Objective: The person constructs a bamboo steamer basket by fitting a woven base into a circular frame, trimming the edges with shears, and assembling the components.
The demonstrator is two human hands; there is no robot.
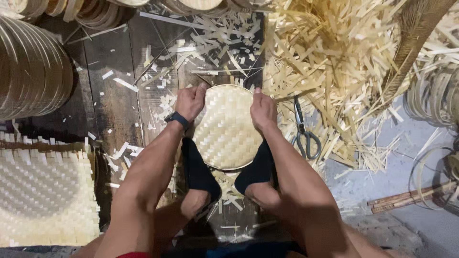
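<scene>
While both feet pin its near rim, the round woven bamboo tray (225, 130) seems at the rim-shaping step.
Left hand (190, 101) and right hand (262, 110) clench its far edge on the plank floor (110, 95); further shaping probably needs even pressure.

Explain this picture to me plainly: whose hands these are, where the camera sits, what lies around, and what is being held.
There is no machine here. A person wears one camera on the head, so you look down at their own arms, knees and dark-socked feet.

The left hand and right hand grip opposite edges of a round woven bamboo tray, which sits between the feet.

On the dark wooden floor lie pale bamboo offcuts, piled thickest to the right. A pair of scissors rests beside the right hand, untouched. At lower left is a square woven mat; stacked bamboo hoops stand at upper left. A dark band circles the left wrist.
</scene>
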